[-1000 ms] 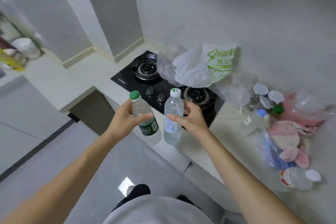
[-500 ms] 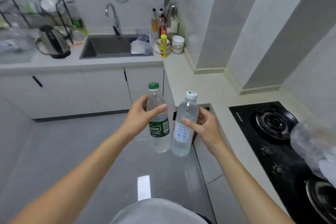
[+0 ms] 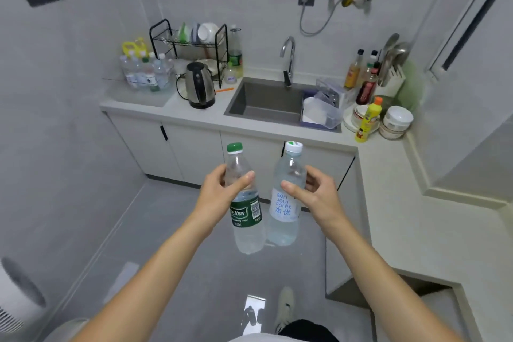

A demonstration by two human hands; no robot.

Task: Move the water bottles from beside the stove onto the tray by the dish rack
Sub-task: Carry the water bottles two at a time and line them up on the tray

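Note:
My left hand (image 3: 219, 194) grips a clear bottle with a green cap and green label (image 3: 245, 214) around its upper body. My right hand (image 3: 313, 194) grips a clear bottle with a white cap and blue lettering (image 3: 284, 214). Both bottles hang upright in the air over the floor, side by side and nearly touching. Far ahead on the left of the counter lies a clear tray (image 3: 138, 94) holding several water bottles (image 3: 145, 72), next to the black wire dish rack (image 3: 191, 47).
An electric kettle (image 3: 198, 85) stands in front of the rack, right of the tray. The sink (image 3: 266, 100) with its tap lies right of that, then a bin of containers, sauce bottles and bowls. White cabinets run below; counter continues along the right wall.
My view has swung left from the stove to face the sink counter. Both hands still carry the bottles, and the counter with tray and rack now lies straight ahead.

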